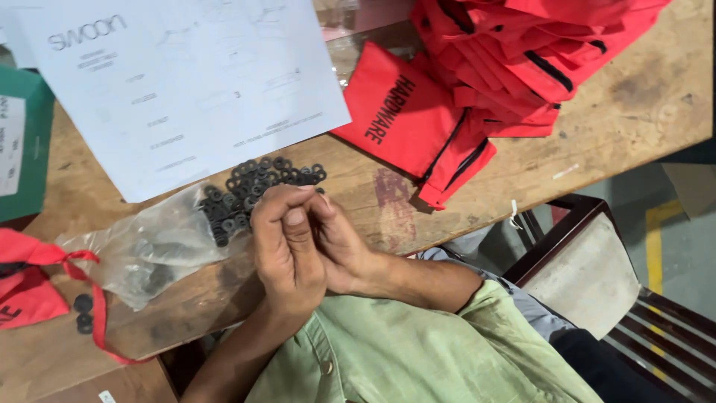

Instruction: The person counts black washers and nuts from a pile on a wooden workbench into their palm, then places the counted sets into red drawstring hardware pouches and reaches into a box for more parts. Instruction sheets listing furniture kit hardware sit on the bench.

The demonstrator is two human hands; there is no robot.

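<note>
Black washers: loose heap on surface. Left hand, right hand: pressed together just beside heap, fingertips closed; contents cannot be told.

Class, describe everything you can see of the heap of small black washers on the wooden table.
The black washers are small flat rings, dark and matt, perhaps rubber or coated metal. They lie loose in a heap on the worn wooden table, spilling from the mouth of a crumpled clear plastic bag. The heap's far edge reaches a white printed sheet. Both hands, pressed together, rest against its near side. Two more washers lie apart near a red drawstring pouch.
</note>
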